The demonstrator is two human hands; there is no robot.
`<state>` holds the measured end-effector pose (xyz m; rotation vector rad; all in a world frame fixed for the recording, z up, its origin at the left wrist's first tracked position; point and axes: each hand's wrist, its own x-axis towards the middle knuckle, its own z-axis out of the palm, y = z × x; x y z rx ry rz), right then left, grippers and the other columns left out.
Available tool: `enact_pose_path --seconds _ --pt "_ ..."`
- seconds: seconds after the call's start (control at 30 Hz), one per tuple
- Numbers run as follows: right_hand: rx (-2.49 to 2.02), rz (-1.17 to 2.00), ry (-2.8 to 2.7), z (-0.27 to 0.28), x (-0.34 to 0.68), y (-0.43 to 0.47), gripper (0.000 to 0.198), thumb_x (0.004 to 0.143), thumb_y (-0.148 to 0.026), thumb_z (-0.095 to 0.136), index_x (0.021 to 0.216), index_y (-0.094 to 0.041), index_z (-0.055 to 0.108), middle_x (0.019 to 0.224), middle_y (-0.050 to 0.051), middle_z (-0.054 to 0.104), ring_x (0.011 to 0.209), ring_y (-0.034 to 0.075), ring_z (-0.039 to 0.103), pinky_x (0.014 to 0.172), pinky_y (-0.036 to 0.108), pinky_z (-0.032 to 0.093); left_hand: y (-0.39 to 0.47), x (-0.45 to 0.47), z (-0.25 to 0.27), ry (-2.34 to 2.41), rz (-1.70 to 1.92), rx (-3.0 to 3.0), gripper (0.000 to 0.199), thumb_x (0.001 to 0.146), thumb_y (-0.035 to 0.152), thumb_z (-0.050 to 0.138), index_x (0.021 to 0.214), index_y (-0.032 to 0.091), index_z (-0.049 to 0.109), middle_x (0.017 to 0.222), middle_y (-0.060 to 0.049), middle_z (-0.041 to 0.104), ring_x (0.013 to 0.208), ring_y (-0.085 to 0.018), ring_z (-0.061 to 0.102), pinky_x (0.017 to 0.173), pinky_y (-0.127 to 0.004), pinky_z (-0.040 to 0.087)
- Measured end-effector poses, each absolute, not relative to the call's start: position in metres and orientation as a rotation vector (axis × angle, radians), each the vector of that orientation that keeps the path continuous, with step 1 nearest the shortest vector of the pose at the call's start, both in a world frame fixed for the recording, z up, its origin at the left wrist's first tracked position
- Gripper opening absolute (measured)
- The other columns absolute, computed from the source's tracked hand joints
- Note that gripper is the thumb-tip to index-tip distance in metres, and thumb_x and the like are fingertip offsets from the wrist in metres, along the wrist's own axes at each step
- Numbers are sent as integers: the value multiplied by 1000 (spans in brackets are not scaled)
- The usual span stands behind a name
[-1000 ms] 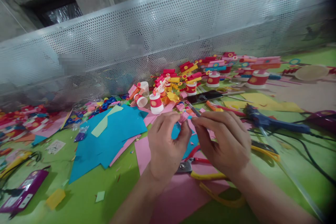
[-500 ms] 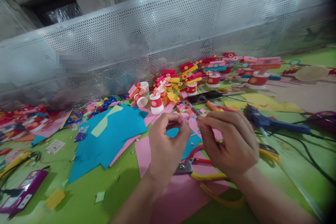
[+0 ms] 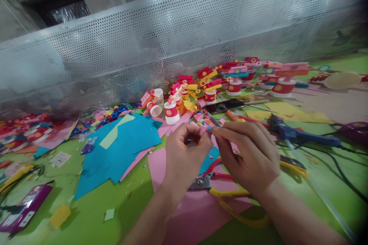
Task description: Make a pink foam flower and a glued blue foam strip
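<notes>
My left hand (image 3: 188,157) is closed in a pinch on a small piece of pink paper (image 3: 203,129), held over the middle of the table. Its fingertips nearly meet those of my right hand (image 3: 250,153), which is also pinched. A tiny blue bit shows between them; what my right fingers hold is too small to make out. Below the hands, scissors (image 3: 201,183) with red and yellow handles lie on a sheet of pink paper (image 3: 198,218). The right hand hides part of the handles.
Blue paper sheets (image 3: 115,157) lie to the left. Several red-and-white paper cup models (image 3: 171,113) stand along the perforated metal barrier (image 3: 184,34). A blue glue gun (image 3: 304,134) with a cord lies right, near a dark phone (image 3: 227,105). A purple power strip (image 3: 27,210) is front left.
My right hand has shifted slightly left, closer to my left fingertips. The left fingers have curled a little more, and a blue bit now shows between the hands.
</notes>
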<state>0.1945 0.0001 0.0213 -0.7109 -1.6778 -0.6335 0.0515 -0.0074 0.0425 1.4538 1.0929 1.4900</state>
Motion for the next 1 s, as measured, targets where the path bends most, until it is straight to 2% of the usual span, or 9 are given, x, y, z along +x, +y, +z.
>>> enact_pose_path --seconds 0.23,0.43,0.7,1.0 --pt "-700 -628 -1739 20 196 2 31 79 5 71 104 -13 70 94 15 72 82 24 67 72 40 54 -7 50 45 1101 1468 1422 13 81 24 72 74 17 64 68 3 63 62 -8 56 58 -19 47" --pt "-728 -623 -1767 16 196 5 34 80 2 71 110 -15 68 99 15 70 85 24 64 73 40 52 -6 48 45 1094 1481 1425 12 81 24 71 75 16 64 69 2 63 63 -8 57 59 -20 48" --pt "-760 -674 -1778 19 197 4 32 81 2 68 108 -16 69 99 14 67 81 22 59 70 37 50 -4 47 38 1059 1498 1512 6 84 22 69 80 17 66 74 2 66 69 -10 60 64 -21 49" --pt "-702 -692 -1777 20 197 5 32 82 3 68 105 -18 71 95 13 67 80 22 59 70 38 49 -4 48 45 1041 1447 1364 13 80 25 73 74 16 64 68 2 64 63 -9 56 59 -21 48"
